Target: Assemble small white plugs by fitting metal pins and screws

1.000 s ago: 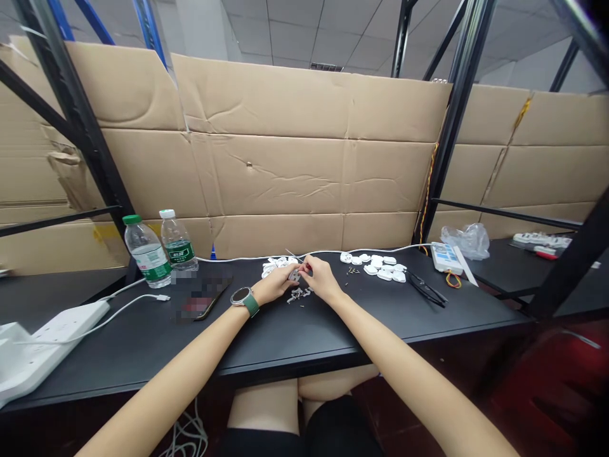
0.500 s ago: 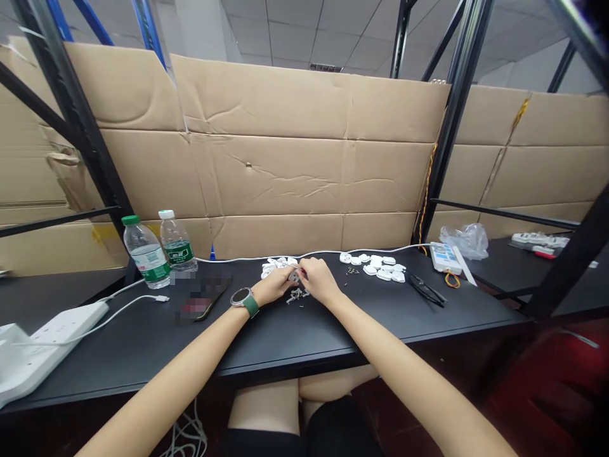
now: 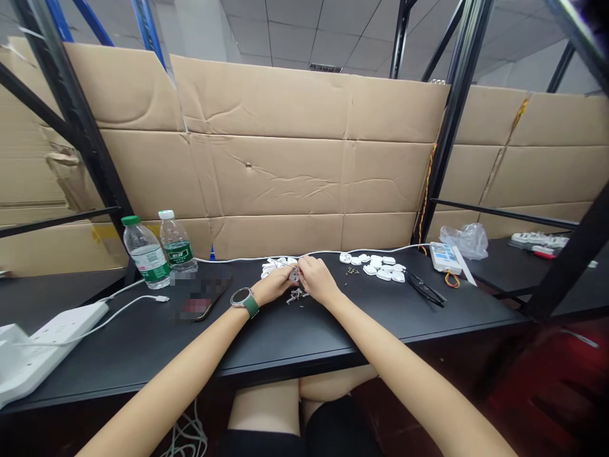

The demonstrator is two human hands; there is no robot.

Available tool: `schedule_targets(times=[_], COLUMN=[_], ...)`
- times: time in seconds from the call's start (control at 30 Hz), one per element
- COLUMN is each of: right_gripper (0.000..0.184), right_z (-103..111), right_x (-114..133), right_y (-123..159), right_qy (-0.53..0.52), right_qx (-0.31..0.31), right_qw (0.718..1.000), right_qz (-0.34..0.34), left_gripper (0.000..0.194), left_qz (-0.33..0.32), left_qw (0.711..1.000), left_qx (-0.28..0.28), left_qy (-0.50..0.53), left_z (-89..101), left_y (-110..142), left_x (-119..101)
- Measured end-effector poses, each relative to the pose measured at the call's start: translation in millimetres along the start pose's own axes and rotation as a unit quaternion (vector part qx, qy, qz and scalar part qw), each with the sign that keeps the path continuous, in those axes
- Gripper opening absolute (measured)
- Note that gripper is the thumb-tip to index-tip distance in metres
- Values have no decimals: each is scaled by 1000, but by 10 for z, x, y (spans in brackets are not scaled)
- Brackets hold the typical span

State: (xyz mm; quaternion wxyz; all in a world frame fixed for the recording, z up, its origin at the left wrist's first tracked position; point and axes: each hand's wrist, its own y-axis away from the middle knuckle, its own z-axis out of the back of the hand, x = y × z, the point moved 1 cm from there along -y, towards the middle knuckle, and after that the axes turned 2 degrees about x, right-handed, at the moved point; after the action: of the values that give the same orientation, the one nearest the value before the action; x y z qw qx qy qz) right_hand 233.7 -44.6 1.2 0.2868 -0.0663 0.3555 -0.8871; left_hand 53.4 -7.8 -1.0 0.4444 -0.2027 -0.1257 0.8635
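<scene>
My left hand (image 3: 273, 284), with a green-strapped watch on the wrist, and my right hand (image 3: 318, 279) meet at the middle of the black table (image 3: 266, 336). Both hands pinch a small white part (image 3: 294, 275) between their fingertips. Just behind them lies a heap of small white parts (image 3: 273, 264). A few small grey pieces (image 3: 295, 295) lie on the table right under the hands.
A group of white oval shells (image 3: 381, 267) and black pliers (image 3: 425, 289) lie to the right. Two water bottles (image 3: 159, 249), a phone (image 3: 202, 303) and a white power strip (image 3: 45, 339) sit to the left. A white cable (image 3: 323, 253) runs along the cardboard wall.
My right hand has slid slightly left and closed in on the left hand; a thin wire that stuck up behind the fingers no longer shows.
</scene>
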Motion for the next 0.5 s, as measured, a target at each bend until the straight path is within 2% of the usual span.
schedule_targets(times=[0.5], right_gripper=[8], right_z=[17], right_x=[25], right_y=[5], right_qy=[35], right_qx=[0], right_qw=[999], right_qz=[12], left_gripper=[10], left_qz=[-11], left_qw=[1000], left_qx=[1], left_qy=[11], left_z=[18], left_y=[-13], left_x=[-56])
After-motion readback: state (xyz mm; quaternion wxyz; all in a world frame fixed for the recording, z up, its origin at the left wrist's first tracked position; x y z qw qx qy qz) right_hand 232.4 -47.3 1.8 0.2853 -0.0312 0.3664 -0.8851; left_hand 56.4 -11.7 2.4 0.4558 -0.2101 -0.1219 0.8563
